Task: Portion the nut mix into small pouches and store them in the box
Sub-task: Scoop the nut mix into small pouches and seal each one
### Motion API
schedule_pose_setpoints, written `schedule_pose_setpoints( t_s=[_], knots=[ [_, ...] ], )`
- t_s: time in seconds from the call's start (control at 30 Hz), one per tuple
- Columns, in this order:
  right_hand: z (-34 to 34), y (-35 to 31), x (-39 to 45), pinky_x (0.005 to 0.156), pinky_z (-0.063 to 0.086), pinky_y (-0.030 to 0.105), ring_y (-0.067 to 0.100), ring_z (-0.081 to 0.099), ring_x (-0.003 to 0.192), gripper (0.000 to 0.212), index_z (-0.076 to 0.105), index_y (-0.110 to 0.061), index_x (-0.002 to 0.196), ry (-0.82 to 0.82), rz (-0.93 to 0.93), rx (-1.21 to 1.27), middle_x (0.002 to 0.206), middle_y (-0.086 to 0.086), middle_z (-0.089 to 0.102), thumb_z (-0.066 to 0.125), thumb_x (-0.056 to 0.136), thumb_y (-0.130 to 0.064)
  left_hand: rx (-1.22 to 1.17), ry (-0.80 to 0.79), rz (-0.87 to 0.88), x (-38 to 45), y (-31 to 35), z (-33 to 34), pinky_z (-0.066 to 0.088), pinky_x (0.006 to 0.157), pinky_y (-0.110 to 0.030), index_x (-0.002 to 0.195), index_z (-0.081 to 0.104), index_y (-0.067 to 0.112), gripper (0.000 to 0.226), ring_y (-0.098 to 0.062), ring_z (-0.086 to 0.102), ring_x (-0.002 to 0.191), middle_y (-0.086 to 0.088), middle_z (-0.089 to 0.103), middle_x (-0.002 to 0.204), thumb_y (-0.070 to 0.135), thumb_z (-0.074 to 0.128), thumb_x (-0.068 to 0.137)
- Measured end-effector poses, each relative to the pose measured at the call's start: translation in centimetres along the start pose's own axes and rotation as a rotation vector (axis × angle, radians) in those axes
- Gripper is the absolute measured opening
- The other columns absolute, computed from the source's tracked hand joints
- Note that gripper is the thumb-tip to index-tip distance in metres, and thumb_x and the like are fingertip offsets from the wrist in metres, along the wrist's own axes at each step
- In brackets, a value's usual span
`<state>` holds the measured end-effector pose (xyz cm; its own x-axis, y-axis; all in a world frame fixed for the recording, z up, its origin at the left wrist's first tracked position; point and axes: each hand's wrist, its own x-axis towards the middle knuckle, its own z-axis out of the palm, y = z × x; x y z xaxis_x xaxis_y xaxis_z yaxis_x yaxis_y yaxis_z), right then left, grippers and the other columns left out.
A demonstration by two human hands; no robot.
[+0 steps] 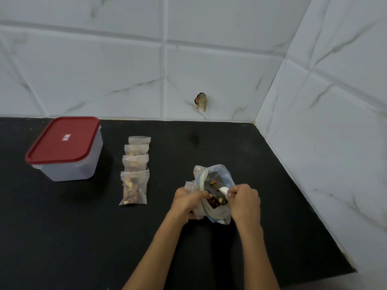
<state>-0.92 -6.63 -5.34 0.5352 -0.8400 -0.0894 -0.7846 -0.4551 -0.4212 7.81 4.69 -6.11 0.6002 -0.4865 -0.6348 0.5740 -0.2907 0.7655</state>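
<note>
A large clear bag of nut mix [217, 181] stands open on the black counter, right of centre. My left hand [188, 200] grips a small clear pouch [195, 210] against the bag's left rim. My right hand [244, 200] grips a white scoop [223, 190] that dips into the bag's mouth. A row of several small pouches [135, 170] lies to the left, most of them holding nuts. Further left stands the translucent box [69, 166] with its red lid [62, 140] closed.
The black counter [83, 237] ends at white marble-tiled walls behind and on the right. A small dark and yellowish scrap [201, 101] sticks to the back wall above the counter.
</note>
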Motion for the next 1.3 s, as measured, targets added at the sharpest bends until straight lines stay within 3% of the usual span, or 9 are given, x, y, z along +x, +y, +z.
schedule_pose_setpoints(
  t_s=[0.17, 0.4, 0.57, 0.73, 0.83, 1.17, 1.3],
  knots=[
    [0.4, -0.1, -0.3, 0.07, 0.049, 0.021, 0.012, 0.061, 0.09, 0.017, 0.07, -0.017, 0.105, -0.06, -0.052, 0.024, 0.104, 0.001, 0.066, 0.059, 0.092, -0.016, 0.002, 0.008, 0.0, 0.3, -0.2, 0.3, 0.059, 0.075, -0.051, 0.101, 0.065, 0.008, 0.03, -0.031, 0.069, 0.09, -0.017, 0.071, 0.099, 0.008, 0.075, 0.072],
    [0.6, -0.2, -0.6, 0.075, 0.053, 0.025, 0.012, 0.06, 0.089, 0.02, 0.065, -0.017, 0.11, -0.023, 0.006, 0.028, 0.101, 0.001, 0.063, 0.059, 0.091, -0.017, -0.029, 0.013, 0.001, 0.5, -0.5, 0.1, 0.058, 0.078, -0.052, 0.097, 0.064, 0.009, 0.026, -0.03, 0.07, 0.089, -0.017, 0.071, 0.097, 0.005, 0.074, 0.074],
    [1.0, -0.8, -0.7, 0.064, 0.046, 0.022, 0.011, 0.056, 0.082, 0.019, 0.065, -0.017, 0.109, -0.036, -0.009, 0.025, 0.1, 0.002, 0.062, 0.053, 0.094, -0.016, -0.07, 0.008, 0.015, 0.6, -0.7, 0.0, 0.057, 0.08, -0.054, 0.097, 0.063, 0.009, 0.026, -0.031, 0.069, 0.092, -0.018, 0.07, 0.099, 0.002, 0.071, 0.074],
    [0.4, -0.9, -0.8, 0.069, 0.047, 0.023, 0.017, 0.06, 0.091, 0.02, 0.067, -0.013, 0.108, -0.078, -0.035, -0.006, 0.107, 0.005, 0.063, 0.054, 0.093, -0.011, -0.149, -0.002, 0.037, 0.9, -0.9, 0.1, 0.055, 0.084, -0.054, 0.099, 0.063, 0.008, 0.026, -0.032, 0.068, 0.095, -0.019, 0.07, 0.101, -0.005, 0.062, 0.075],
    [0.3, -1.1, -0.9, 0.066, 0.045, 0.022, 0.016, 0.059, 0.087, 0.017, 0.067, -0.012, 0.105, -0.092, -0.023, -0.01, 0.103, 0.005, 0.064, 0.055, 0.093, -0.012, -0.169, -0.008, 0.064, 0.8, -1.0, 0.2, 0.055, 0.085, -0.053, 0.099, 0.063, 0.008, 0.026, -0.032, 0.068, 0.095, -0.018, 0.069, 0.101, -0.005, 0.06, 0.077],
    [0.5, 1.1, 0.1, 0.087, 0.053, 0.037, 0.017, 0.063, 0.095, 0.008, 0.072, -0.014, 0.088, -0.233, 0.272, 0.532, 0.094, 0.003, 0.069, 0.065, 0.088, -0.012, -0.056, -0.024, 0.115, 0.9, -1.0, 0.2, 0.059, 0.074, -0.041, 0.102, 0.064, 0.008, 0.029, -0.028, 0.069, 0.091, -0.014, 0.07, 0.096, 0.001, 0.066, 0.074],
    [0.2, 0.9, 0.1, 0.082, 0.055, 0.032, 0.017, 0.067, 0.084, 0.018, 0.069, -0.014, 0.074, -0.257, 0.329, 0.711, 0.084, 0.008, 0.071, 0.063, 0.088, -0.006, -0.013, -0.001, 0.108, 0.9, -0.9, 0.2, 0.059, 0.078, -0.046, 0.102, 0.065, 0.008, 0.026, -0.027, 0.069, 0.091, -0.015, 0.07, 0.099, 0.003, 0.068, 0.076]
  ],
)
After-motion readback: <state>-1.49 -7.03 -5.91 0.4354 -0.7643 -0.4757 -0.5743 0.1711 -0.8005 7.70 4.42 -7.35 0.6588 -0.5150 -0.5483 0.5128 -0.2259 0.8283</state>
